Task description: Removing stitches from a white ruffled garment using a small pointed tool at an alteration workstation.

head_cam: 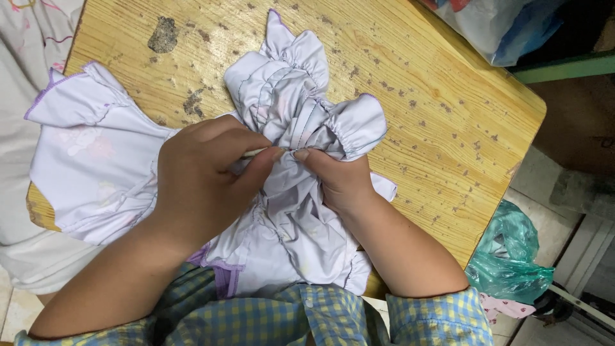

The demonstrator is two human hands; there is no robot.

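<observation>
A worn wooden table (442, 109) with a yellowish top fills most of the view, its surface chipped and speckled with dark marks. To its right lies pale tiled floor (544, 211), where a crumpled green plastic bag (509, 259) sits by the table's edge. A blue-and-white plastic bag (506, 25) rests at the upper right beside a green ledge (564, 67).
</observation>
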